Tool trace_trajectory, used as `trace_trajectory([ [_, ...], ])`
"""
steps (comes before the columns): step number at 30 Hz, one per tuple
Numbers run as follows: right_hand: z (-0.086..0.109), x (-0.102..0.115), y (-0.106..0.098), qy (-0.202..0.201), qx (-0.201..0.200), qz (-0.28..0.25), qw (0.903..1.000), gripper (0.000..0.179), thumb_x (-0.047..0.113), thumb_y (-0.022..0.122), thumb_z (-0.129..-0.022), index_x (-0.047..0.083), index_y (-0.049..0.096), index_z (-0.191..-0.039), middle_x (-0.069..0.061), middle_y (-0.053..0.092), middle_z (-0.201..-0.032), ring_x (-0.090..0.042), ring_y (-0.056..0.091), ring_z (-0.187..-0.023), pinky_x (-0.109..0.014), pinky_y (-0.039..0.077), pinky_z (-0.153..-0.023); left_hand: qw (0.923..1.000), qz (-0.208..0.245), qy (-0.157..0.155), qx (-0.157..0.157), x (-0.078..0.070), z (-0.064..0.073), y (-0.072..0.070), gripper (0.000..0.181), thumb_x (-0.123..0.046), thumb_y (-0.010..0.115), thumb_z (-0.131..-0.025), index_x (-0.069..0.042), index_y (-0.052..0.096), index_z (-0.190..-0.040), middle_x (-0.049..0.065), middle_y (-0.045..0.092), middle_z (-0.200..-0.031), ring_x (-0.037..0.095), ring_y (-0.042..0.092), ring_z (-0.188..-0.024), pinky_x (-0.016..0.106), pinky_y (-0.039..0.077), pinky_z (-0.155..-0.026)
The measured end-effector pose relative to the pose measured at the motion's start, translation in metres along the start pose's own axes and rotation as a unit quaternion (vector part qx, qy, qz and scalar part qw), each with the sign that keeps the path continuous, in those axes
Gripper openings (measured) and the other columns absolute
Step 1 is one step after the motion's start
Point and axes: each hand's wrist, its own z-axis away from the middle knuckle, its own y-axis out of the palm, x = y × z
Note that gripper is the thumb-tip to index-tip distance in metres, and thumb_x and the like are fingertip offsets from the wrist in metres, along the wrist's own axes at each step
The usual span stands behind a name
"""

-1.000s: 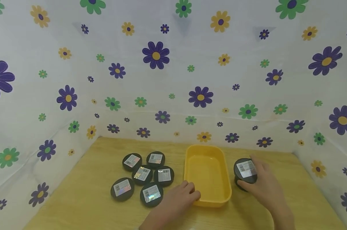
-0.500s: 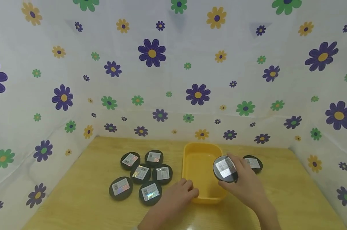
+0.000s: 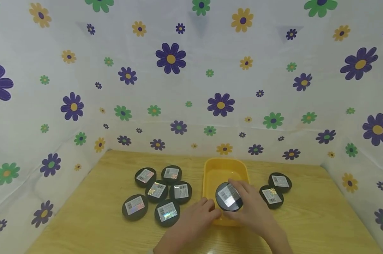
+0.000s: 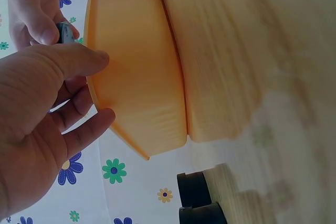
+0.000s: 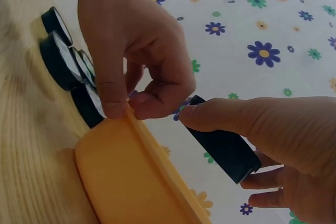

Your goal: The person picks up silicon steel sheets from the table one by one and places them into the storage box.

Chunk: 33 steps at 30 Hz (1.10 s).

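Note:
A yellow plastic tray [image 3: 210,165] stands on the wooden table. My left hand [image 3: 200,216] pinches the tray's near left rim, thumb outside the wall and fingers over the edge, as the right wrist view shows. In my right hand [image 3: 253,208] is a round black flat container [image 3: 228,196] with a silver-white barcode label on top. The thumb and fingers grip it by its sides, tilted, above the tray's rim in the right wrist view. From the side, this container [image 5: 223,140] shows a plain dark wall.
Several similar black round containers [image 3: 157,191] lie label up in a group left of the tray. Two more, a far one [image 3: 280,181] and a nearer one [image 3: 271,196], lie to its right. A white flower-print sheet [image 3: 191,84] surrounds the table [image 3: 93,211].
My right hand has lifted one black container off the one beneath it on the right and carried it left over the tray. The left hand has stayed on the rim.

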Motion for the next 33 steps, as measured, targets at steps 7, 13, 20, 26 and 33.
trace_trajectory([
  [7,0.001,0.0,0.009,-0.003,0.017,0.0,0.9998,0.089,0.037,0.092,-0.066,0.02,0.052,-0.143,-0.009,0.056,-0.133,-0.028,0.055,-0.115,-0.051,0.049,-0.093,0.9999,-0.014,0.003,0.003,-0.002,0.001,0.001,0.021,-0.021,0.071,-0.087,-0.027,0.066,-0.106,-0.007,0.057,-0.1,0.01,0.051,-0.087,0.018,0.044,-0.072],
  [13,-0.003,-0.002,0.017,0.003,0.03,0.007,0.9995,0.089,0.038,0.093,-0.064,0.018,0.053,-0.141,-0.011,0.057,-0.134,-0.027,0.058,-0.112,-0.048,0.051,-0.091,0.9998,0.007,-0.013,0.015,-0.002,0.002,-0.002,0.016,-0.018,0.073,-0.086,-0.024,0.065,-0.098,-0.006,0.057,-0.096,0.011,0.049,-0.084,0.019,0.044,-0.069],
  [20,-0.003,-0.005,0.017,0.039,0.047,-0.016,0.998,0.091,0.038,0.092,-0.065,0.019,0.051,-0.143,-0.012,0.055,-0.136,-0.028,0.058,-0.114,-0.05,0.051,-0.092,0.9998,0.002,-0.008,0.019,-0.003,-0.002,-0.006,0.016,-0.017,0.073,-0.085,-0.024,0.065,-0.098,-0.006,0.056,-0.094,0.011,0.049,-0.083,0.018,0.043,-0.067],
  [26,-0.005,-0.008,0.019,0.069,0.065,-0.051,0.9941,0.09,0.041,0.091,-0.067,0.018,0.05,-0.144,-0.011,0.055,-0.137,-0.026,0.057,-0.114,-0.05,0.05,-0.095,0.9999,-0.001,-0.003,0.011,-0.002,-0.002,-0.004,0.019,-0.016,0.075,-0.084,-0.024,0.065,-0.098,-0.006,0.056,-0.093,0.011,0.049,-0.082,0.018,0.043,-0.068],
  [33,-0.007,-0.015,0.025,0.078,0.065,-0.099,0.9899,0.089,0.039,0.09,-0.068,0.013,0.05,-0.144,-0.01,0.056,-0.137,-0.026,0.056,-0.118,-0.05,0.047,-0.097,1.0,-0.001,0.005,-0.006,-0.001,-0.002,-0.001,0.02,-0.014,0.076,-0.083,-0.023,0.065,-0.098,-0.006,0.054,-0.091,0.011,0.048,-0.081,0.018,0.043,-0.068],
])
